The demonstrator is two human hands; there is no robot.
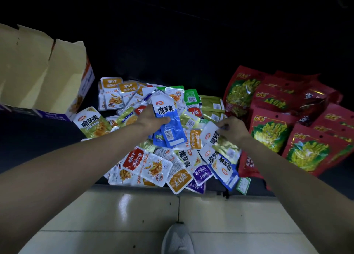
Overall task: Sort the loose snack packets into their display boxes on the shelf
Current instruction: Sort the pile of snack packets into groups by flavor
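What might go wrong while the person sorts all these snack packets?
The left hand grips several blue packets fanned out; one may slip back into the pile. The orange packet at the pile's front hangs over the shelf edge and may slide to the floor when the right hand lifts the green-and-white packet it pinches.

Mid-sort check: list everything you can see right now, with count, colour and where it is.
loose snack packets: many; white, orange, red, purple, green, blue; heaped mid-shelf
blue packets: at least two, blue and white, held above the heap
white-and-green packet: one, at the heap's right edge
display box: one, tan cardboard with a printed outside, open, on the shelf's left
red bags: several, red with a yellow-green picture, stacked on the right
shelf: one, dark
floor: pale tiles, below the shelf
shoe: one, grey, bottom centre
left hand: grips the blue packets
right hand: pinches the white-and-green packet
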